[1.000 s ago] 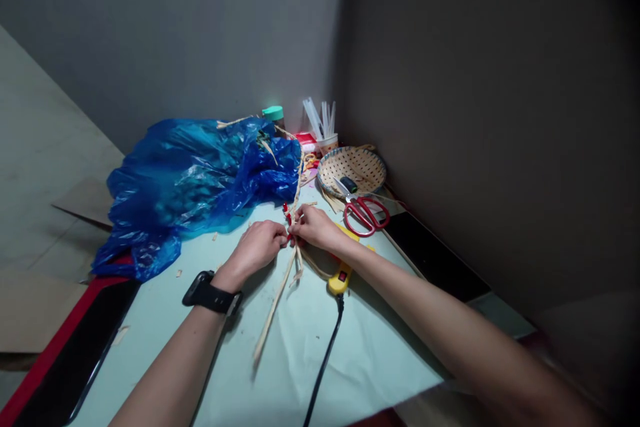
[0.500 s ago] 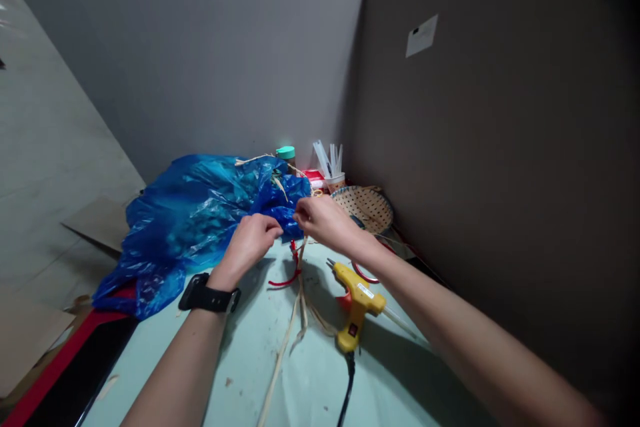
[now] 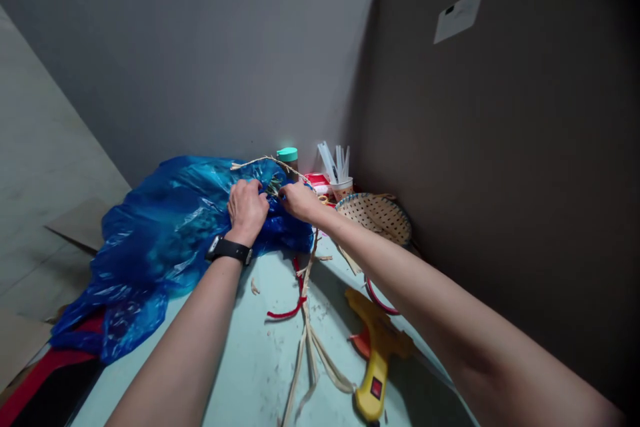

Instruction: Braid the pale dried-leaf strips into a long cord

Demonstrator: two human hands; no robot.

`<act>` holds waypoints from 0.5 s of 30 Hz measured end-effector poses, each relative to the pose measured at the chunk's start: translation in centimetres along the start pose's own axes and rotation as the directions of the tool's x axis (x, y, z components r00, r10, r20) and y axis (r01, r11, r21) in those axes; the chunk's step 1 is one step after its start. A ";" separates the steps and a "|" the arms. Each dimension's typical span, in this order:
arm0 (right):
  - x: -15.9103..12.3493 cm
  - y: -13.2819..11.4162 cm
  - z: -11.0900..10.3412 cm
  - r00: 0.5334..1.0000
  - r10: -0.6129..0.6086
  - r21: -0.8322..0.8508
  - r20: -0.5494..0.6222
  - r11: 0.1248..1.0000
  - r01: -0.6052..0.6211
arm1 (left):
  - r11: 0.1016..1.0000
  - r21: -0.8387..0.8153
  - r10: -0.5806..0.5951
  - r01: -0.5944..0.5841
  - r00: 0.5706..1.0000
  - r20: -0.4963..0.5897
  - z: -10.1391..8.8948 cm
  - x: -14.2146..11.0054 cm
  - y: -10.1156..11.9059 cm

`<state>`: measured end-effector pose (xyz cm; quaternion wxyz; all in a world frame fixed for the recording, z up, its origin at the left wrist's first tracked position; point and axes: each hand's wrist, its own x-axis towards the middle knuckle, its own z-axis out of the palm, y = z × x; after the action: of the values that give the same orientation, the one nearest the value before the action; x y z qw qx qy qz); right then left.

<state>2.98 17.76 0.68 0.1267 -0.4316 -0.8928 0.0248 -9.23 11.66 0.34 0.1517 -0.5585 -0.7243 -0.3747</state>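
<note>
My left hand (image 3: 247,203), with a black watch on its wrist, is closed on the top of a crumpled blue plastic bag (image 3: 160,240) near its opening. My right hand (image 3: 299,200) is closed at the same opening, pinching something among the pale straw strips (image 3: 260,161) that stick out of the bag; what it holds is hidden. Below my hands, long pale strips (image 3: 306,340) and a red ribbon (image 3: 290,310) lie on the light green table (image 3: 260,373).
A yellow glue gun (image 3: 376,360) lies at the lower right. A woven basket (image 3: 377,213), red scissor handles (image 3: 380,300), a paper cup of glue sticks (image 3: 341,177) and a teal-capped jar (image 3: 287,157) stand in the grey corner. A red-edged board (image 3: 45,367) shows at left.
Both hands let go of the strips and ribbon on the table and moved up and away to the blue bag's opening. The strips and ribbon now lie loose.
</note>
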 end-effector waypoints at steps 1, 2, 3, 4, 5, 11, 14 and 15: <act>0.0 0.3 0.3 1.000 -0.010 -0.002 0.007 1.000 0.010 | 1.000 -0.012 0.012 -0.012 1.000 -0.002 0.2 0.1 -0.4; 0.1 0.5 0.6 1.000 -0.019 -0.005 0.011 1.000 0.019 | 0.999 -0.027 0.018 -0.018 1.000 -0.016 0.2 0.2 -0.8; 0.1 0.8 0.8 1.000 -0.029 -0.007 0.009 1.000 0.029 | 0.999 -0.043 0.017 -0.019 0.999 -0.039 0.2 0.2 -1.0; 0.1 1.0 0.9 0.999 -0.039 -0.010 0.001 0.999 0.039 | 0.998 -0.062 0.014 -0.018 0.998 -0.066 0.0 0.3 -1.2; 0.0 1.1 1.0 0.998 -0.053 -0.014 -0.013 0.998 0.053 | 0.996 -0.085 0.010 -0.017 0.996 -0.090 -0.1 0.3 -1.2; -0.3 -0.2 0.6 0.959 -0.236 -0.054 -0.158 0.972 0.230 | 0.965 -0.252 0.046 -0.075 0.991 -0.123 -1.3 0.1 0.6; 0.4 -1.0 1.0 0.928 -0.316 -0.065 -0.199 0.949 0.309 | 0.941 -0.307 0.111 -0.142 0.987 -0.118 -1.3 -0.4 1.8; 0.8 -1.1 1.3 0.923 -0.330 -0.062 -0.198 0.944 0.324 | 0.934 -0.317 0.131 -0.162 0.984 -0.116 -1.2 -0.6 2.1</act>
<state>1.37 17.79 -0.24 0.2148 -0.2786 -0.9345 -0.0539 -7.34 10.54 1.53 0.1187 -0.6103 -0.6010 -0.5022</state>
